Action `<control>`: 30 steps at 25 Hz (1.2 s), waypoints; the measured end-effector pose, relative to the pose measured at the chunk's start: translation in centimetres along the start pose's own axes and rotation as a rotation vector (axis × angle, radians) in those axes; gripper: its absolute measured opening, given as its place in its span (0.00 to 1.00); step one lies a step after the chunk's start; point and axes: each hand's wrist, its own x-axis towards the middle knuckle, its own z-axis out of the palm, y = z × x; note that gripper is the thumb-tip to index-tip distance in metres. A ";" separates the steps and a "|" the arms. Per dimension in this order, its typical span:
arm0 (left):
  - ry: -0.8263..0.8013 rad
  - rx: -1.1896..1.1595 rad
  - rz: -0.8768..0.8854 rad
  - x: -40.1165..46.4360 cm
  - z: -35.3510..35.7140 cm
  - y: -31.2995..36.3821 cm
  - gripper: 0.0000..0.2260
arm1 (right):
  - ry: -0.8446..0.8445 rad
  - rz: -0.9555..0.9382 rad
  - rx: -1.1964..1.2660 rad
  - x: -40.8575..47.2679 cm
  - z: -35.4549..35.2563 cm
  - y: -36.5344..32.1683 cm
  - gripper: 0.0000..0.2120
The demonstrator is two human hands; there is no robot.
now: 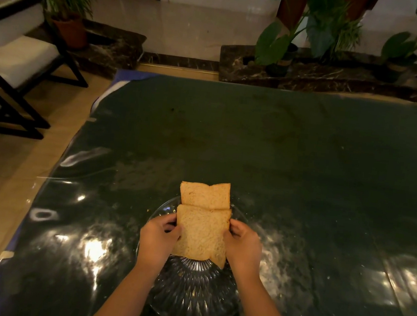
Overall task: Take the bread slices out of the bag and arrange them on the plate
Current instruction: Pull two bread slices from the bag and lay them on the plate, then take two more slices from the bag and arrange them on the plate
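Seen from the head camera: left hand (158,235) and right hand (243,245), each grip pinched on one edge of the near bread slice (201,235), lowering it over the glass plate (191,301), overlapping the far slice (206,194). Arranging step apparently under way; next, probably a gentle release flat onto the plate. No bag visible on the dark desk (306,156).

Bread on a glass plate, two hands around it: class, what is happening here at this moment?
A person is setting out bread on a clear glass plate that sits on a dark, shiny table. The left hand and right hand grip the near bread slice by its two side edges, over the plate. A far bread slice already lies at the plate's far rim, its near edge meeting the held one. No bag is in view.
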 end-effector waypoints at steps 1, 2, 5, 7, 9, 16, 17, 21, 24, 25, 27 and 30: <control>-0.002 0.015 0.006 -0.1 -0.1 0.1 0.13 | -0.011 0.002 0.001 0.0 -0.1 -0.1 0.10; 0.000 0.035 0.009 -0.3 -0.2 0.2 0.13 | -0.028 0.006 0.002 0.0 -0.2 -0.3 0.11; 0.022 0.087 0.012 -0.8 -0.9 1.0 0.16 | -0.062 0.037 0.006 0.0 -1.5 -0.9 0.12; -0.017 0.142 0.049 -1.5 -1.3 2.4 0.16 | -0.064 0.066 0.016 -0.4 -3.0 -1.6 0.14; -0.105 0.211 0.105 -2.8 -1.4 4.5 0.16 | -0.091 0.064 0.025 -1.0 -5.0 -2.5 0.16; -0.274 0.297 0.376 -9.8 0.7 15.5 0.17 | -0.041 -0.123 0.090 -4.7 -17.3 -5.8 0.14; -0.280 0.302 0.416 -11.1 1.2 17.0 0.17 | -0.023 -0.149 0.092 -5.4 -19.4 -6.0 0.13; -0.261 0.366 0.548 -17.9 4.7 23.0 0.18 | 0.061 -0.236 0.100 -9.2 -29.2 -5.2 0.13; -0.256 0.358 0.605 -24.3 8.9 26.1 0.18 | 0.106 -0.285 0.115 -12.4 -36.6 -3.0 0.13; -0.252 0.356 0.618 -26.6 10.4 26.8 0.19 | 0.118 -0.307 0.126 -13.2 -39.0 -2.1 0.14; -0.250 0.344 0.643 -30.8 13.7 28.1 0.19 | 0.138 -0.341 0.132 -14.8 -44.0 -0.3 0.14; -0.252 0.274 0.647 -36.1 18.4 29.9 0.17 | 0.169 -0.387 0.146 -17.0 -50.9 2.8 0.13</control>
